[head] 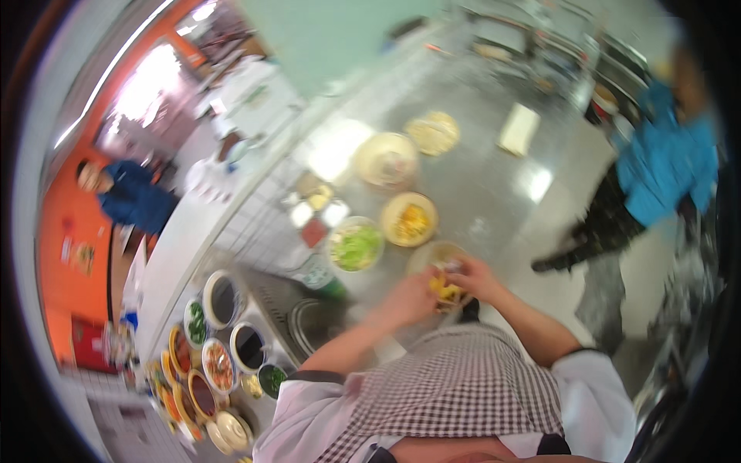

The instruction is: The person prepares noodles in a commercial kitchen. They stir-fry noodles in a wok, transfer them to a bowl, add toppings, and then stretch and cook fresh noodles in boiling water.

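Both hands meet over a pale round bowl (421, 254) near my apron, at the front edge of the metal worktop. My left hand (418, 296) comes in from the left, its fingertips against yellow food pieces (446, 289) in the bowl. From the other side, my right hand (476, 279) reaches in with bent fingers, close to something whitish. Blur hides whether either hand grips anything. Just beyond sits a cream bowl (385, 227) of orange-yellow food (414, 223). Left of it stands a white bowl of shredded green vegetable (354, 246).
A large cream tub (386, 159), a round dough sheet (433, 133) and a folded white cloth (519, 129) lie farther back on the metal worktop (474, 191). Several sauce and topping bowls (219, 366) crowd the left. One person (666, 156) stands right, another (136, 194) behind the left counter.
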Demonstrator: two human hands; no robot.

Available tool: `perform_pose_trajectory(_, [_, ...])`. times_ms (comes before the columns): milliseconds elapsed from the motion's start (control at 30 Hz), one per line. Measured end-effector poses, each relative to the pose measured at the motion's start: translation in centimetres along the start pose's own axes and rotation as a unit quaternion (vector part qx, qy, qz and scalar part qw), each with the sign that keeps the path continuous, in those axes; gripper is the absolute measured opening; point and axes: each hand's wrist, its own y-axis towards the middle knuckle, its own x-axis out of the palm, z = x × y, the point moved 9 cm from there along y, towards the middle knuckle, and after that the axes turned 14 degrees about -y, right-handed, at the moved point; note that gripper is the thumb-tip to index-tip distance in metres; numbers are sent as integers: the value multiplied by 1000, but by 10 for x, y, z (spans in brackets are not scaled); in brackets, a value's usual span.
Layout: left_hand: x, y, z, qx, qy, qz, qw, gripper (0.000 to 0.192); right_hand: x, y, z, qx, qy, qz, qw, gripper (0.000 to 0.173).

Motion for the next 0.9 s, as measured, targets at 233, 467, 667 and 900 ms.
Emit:
perform_pose_trajectory(233, [36, 15, 23, 274, 91, 26, 957, 29, 45, 18, 19, -168, -190, -46, 966, 33])
perform_pose_trajectory(467, [20, 35, -70, 106, -69, 141, 982, 17, 25, 27, 22, 5, -196, 42, 980, 24])
perform_pose_trajectory(667, [46, 33, -36, 116, 201, -69, 970, 24, 40, 37, 29, -179, -400, -43, 898, 21])
perform_pose_trajectory(900, [29, 66, -121, 6, -586, 35, 809, 35, 60, 20, -41, -318, -499, 18, 806, 19])
